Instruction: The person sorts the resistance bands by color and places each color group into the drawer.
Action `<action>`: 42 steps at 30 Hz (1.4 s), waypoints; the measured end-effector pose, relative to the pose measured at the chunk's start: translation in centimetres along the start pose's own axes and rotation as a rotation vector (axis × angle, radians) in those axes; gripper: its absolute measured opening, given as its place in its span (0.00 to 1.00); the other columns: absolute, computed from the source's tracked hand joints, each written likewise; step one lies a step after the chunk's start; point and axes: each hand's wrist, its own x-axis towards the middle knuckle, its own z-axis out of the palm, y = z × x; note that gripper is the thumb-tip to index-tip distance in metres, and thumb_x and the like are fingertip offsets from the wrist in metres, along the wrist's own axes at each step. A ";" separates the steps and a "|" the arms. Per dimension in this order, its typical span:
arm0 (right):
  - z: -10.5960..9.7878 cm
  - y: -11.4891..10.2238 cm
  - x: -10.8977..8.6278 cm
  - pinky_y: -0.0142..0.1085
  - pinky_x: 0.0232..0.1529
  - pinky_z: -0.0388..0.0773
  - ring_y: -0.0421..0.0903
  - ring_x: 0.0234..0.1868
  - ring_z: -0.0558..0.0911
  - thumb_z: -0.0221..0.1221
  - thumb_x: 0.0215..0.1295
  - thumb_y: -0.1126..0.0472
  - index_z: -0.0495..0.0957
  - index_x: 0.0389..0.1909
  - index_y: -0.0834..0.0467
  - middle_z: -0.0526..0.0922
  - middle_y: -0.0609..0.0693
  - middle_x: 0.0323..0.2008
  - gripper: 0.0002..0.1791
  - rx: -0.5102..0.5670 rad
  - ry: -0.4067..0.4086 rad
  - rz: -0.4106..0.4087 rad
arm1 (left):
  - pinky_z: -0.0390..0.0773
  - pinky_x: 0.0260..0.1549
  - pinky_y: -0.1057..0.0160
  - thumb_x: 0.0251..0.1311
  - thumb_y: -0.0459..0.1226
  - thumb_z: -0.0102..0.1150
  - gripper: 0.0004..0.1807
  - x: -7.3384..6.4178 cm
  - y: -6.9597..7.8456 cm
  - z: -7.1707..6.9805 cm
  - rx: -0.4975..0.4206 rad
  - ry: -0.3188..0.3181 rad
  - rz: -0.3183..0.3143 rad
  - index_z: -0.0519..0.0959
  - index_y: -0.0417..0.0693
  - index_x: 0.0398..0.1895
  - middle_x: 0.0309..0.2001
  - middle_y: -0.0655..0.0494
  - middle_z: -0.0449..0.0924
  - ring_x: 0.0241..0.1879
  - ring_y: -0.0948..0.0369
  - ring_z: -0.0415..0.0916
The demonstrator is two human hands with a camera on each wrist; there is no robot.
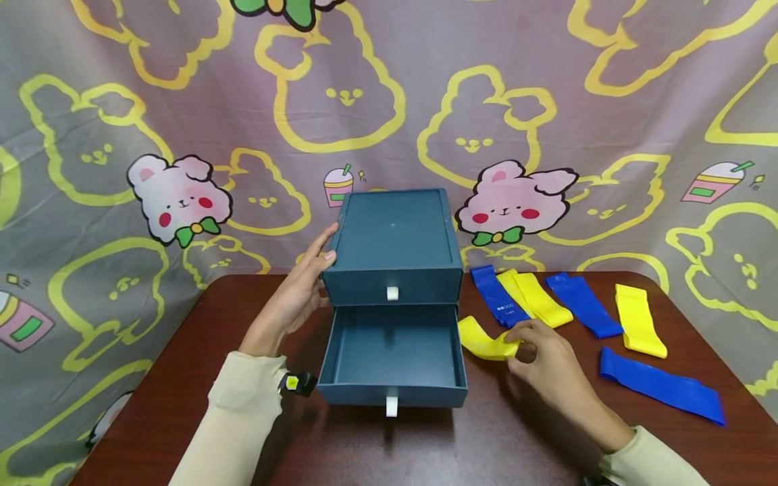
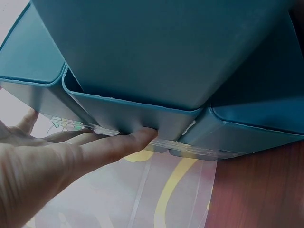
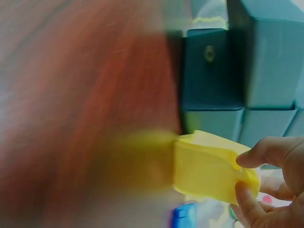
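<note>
A dark teal two-drawer cabinet (image 1: 395, 233) stands on the table, its top drawer closed. The lower drawer (image 1: 392, 398) is pulled out and nothing lies in it. My left hand (image 1: 298, 290) rests against the cabinet's left side, fingers extended; in the left wrist view the thumb touches the side wall. At the cabinet's right, my right hand (image 1: 547, 358) pinches one end of a yellow resistance band (image 1: 486, 342) between thumb and fingers. The band's other end reaches toward the open drawer's right side. In the right wrist view this folded yellow band (image 3: 209, 166) hangs from the fingertips.
Right of the cabinet lie a blue band (image 1: 497, 293) beside yellow banding (image 1: 537, 297), another blue band (image 1: 585, 305), a yellow band (image 1: 640, 320) and a nearer blue band (image 1: 662, 385). A patterned curtain (image 1: 413, 135) hangs behind the brown table (image 1: 200, 378).
</note>
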 end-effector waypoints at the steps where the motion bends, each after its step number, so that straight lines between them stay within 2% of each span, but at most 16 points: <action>1: -0.3 -0.3 0.1 0.34 0.40 0.82 0.49 0.42 0.83 0.75 0.48 0.74 0.87 0.36 0.58 0.84 0.52 0.43 0.15 0.005 0.010 -0.004 | 0.58 0.68 0.21 0.81 0.53 0.42 0.34 0.0 0.0 0.0 0.000 0.000 -0.001 0.44 0.82 0.84 0.86 0.53 0.33 0.77 0.32 0.55; 6: -1.8 -2.1 0.6 0.27 0.43 0.82 0.51 0.45 0.84 0.76 0.48 0.74 0.88 0.39 0.58 0.85 0.52 0.45 0.17 0.046 0.055 -0.023 | 0.59 0.68 0.22 0.81 0.53 0.42 0.33 0.0 0.0 0.0 0.002 0.001 -0.002 0.45 0.82 0.84 0.86 0.53 0.34 0.76 0.32 0.56; 11: -3.7 -4.1 0.9 0.15 0.46 0.73 0.52 0.49 0.82 0.76 0.49 0.74 0.88 0.42 0.57 0.85 0.53 0.48 0.19 0.068 0.080 -0.049 | 0.60 0.68 0.22 0.81 0.53 0.42 0.34 0.0 0.0 -0.1 0.004 0.000 -0.003 0.45 0.83 0.83 0.85 0.52 0.35 0.76 0.33 0.58; 13: -4.4 -4.8 1.0 0.12 0.47 0.71 0.50 0.50 0.81 0.76 0.49 0.76 0.88 0.43 0.57 0.84 0.52 0.49 0.20 0.080 0.094 -0.073 | 0.60 0.68 0.22 0.81 0.53 0.42 0.34 0.0 0.0 -0.1 0.004 0.000 -0.003 0.45 0.83 0.83 0.85 0.52 0.35 0.76 0.33 0.58; 16: -5.5 -6.0 1.1 0.10 0.48 0.70 0.41 0.52 0.78 0.76 0.49 0.76 0.88 0.45 0.57 0.83 0.52 0.51 0.21 0.118 0.113 -0.101 | 0.59 0.68 0.22 0.81 0.53 0.42 0.34 0.0 0.0 0.0 0.002 -0.002 -0.003 0.45 0.83 0.84 0.85 0.52 0.35 0.76 0.33 0.57; 21: -7.2 -7.9 1.5 0.12 0.50 0.73 0.29 0.54 0.75 0.74 0.52 0.77 0.87 0.47 0.59 0.82 0.53 0.53 0.21 0.218 0.145 -0.141 | 0.59 0.68 0.21 0.81 0.53 0.42 0.34 -0.1 -0.1 0.0 0.005 -0.001 -0.003 0.45 0.83 0.84 0.86 0.52 0.34 0.76 0.32 0.56; 26: -8.4 -9.6 2.1 0.15 0.52 0.73 0.33 0.56 0.76 0.73 0.53 0.79 0.86 0.49 0.62 0.81 0.54 0.55 0.22 0.263 0.173 -0.173 | 0.59 0.67 0.21 0.81 0.54 0.42 0.34 0.0 -0.1 0.0 0.005 0.001 -0.002 0.45 0.82 0.84 0.86 0.53 0.33 0.76 0.32 0.56; 33: -9.3 -11.8 2.4 0.18 0.54 0.75 0.39 0.59 0.77 0.72 0.52 0.80 0.87 0.50 0.61 0.80 0.47 0.57 0.24 0.319 0.181 -0.223 | 0.59 0.68 0.21 0.81 0.53 0.42 0.34 0.0 0.0 0.1 0.002 -0.003 -0.001 0.45 0.82 0.84 0.86 0.53 0.32 0.76 0.31 0.56; 38: -8.9 -13.5 2.8 0.22 0.54 0.78 0.40 0.57 0.80 0.71 0.51 0.82 0.87 0.49 0.60 0.81 0.47 0.56 0.24 0.343 0.168 -0.318 | 0.59 0.67 0.21 0.81 0.53 0.42 0.34 -0.1 0.0 0.0 0.004 0.000 0.001 0.44 0.82 0.84 0.86 0.53 0.32 0.76 0.31 0.55; 42: -7.6 -14.6 3.3 0.26 0.53 0.81 0.42 0.56 0.81 0.72 0.51 0.81 0.87 0.48 0.62 0.82 0.51 0.56 0.22 0.352 0.134 -0.351 | 0.58 0.68 0.21 0.82 0.53 0.41 0.34 -0.1 0.0 0.0 0.004 -0.001 0.005 0.44 0.81 0.84 0.86 0.53 0.32 0.77 0.31 0.54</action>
